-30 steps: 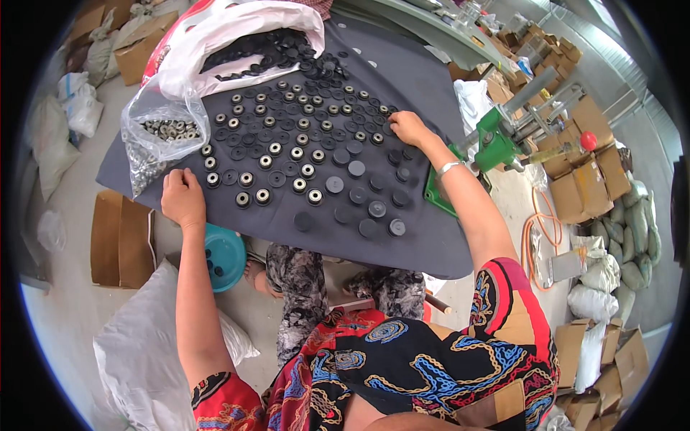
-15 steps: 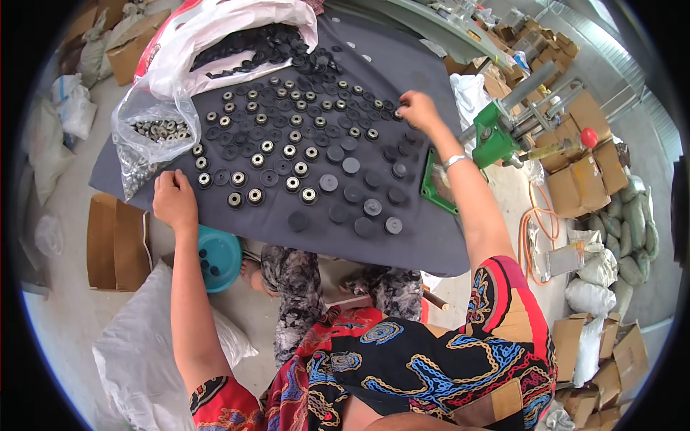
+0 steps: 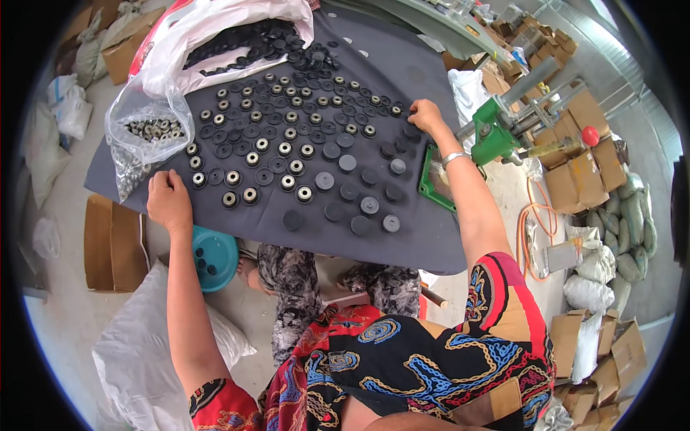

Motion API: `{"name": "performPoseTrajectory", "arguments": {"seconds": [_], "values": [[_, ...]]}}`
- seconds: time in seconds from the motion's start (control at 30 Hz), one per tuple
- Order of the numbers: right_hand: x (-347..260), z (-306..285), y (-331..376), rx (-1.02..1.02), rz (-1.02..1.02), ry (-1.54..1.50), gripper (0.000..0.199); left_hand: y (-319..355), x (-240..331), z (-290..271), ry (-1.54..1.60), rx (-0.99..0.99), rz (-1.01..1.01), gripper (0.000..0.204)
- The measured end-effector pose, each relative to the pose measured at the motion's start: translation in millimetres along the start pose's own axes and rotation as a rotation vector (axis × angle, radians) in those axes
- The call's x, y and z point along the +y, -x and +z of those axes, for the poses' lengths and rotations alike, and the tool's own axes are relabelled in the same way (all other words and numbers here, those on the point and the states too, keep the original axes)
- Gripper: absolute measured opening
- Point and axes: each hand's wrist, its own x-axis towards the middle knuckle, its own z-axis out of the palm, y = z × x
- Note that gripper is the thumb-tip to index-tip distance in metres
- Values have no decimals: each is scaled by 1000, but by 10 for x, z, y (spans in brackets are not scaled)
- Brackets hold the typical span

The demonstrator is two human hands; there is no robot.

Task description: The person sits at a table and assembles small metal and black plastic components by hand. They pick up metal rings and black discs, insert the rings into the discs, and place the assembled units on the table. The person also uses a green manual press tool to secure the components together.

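Note:
Near the right side of the dark cloth-covered table (image 3: pixel 424 248), my right hand (image 3: pixel 425 115) has its fingers bent and slightly apart. Just left of the fingertips sits a black plastic wheel with a metal bearing (image 3: pixel 396 111). Below them lie dark plastic discs (image 3: pixel 388 150). My left hand (image 3: pixel 169 201) rests at the left table edge with curled fingers; what they may hold is hidden. Beside it stands a clear plastic bag (image 3: pixel 162 144) of small metal bearings. Rows of black wheels, many with a silvery bearing (image 3: pixel 250 195) in the centre, spread across the cloth.
A white sack (image 3: pixel 248 14) spills black parts at the far left. A green hand press (image 3: pixel 489 136) with a red knob stands at the right. Under the table's left edge are a teal basin (image 3: pixel 228 253) and a cardboard box (image 3: pixel 115 244). Boxes and sacks line the right.
My right hand has moved a little right, off the wheel with a bearing, which stays on the cloth. My left hand has hardly moved.

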Motion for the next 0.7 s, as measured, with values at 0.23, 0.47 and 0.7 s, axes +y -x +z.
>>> {"name": "performPoseTrajectory", "arguments": {"seconds": [0.23, 0.47, 0.7], "values": [[-40, -34, -27, -30, -4, 39, 36, 8, -3, -16, -1, -10, -9, 19], [-88, -80, -14, -83, 61, 33, 38, 14, -10, -34, 9, -14, -4, 19], [-107, -114, -55, -74, 103, 145, 26, 11, -19, 10, 4, 7, 19, 18]]}}
